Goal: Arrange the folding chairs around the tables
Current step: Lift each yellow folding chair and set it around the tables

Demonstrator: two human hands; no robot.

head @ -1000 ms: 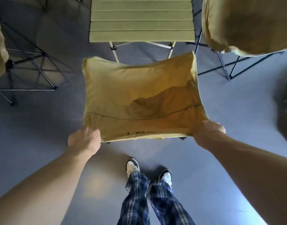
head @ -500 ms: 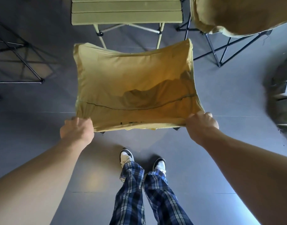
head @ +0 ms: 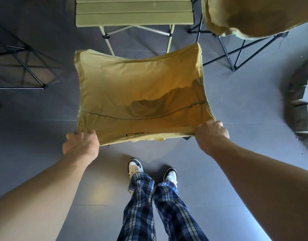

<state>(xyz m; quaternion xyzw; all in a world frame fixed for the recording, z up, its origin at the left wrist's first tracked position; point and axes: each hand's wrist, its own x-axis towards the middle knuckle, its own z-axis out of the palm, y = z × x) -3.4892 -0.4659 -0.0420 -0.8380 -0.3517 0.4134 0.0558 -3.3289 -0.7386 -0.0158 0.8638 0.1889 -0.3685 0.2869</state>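
head: both hands (head: 81, 145) seemingly grip chair (head: 141, 94).

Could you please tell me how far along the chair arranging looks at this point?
Done: one tan chair already stands by the right side of the slatted table. In hand: the left hand and right hand grip the near edge of a second chair, facing the table's near side. Left: setting it down; the black frame at left is only partly in view.

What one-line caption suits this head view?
Both hands, left hand and right hand, grip a yellow fabric folding chair before a green slatted table.
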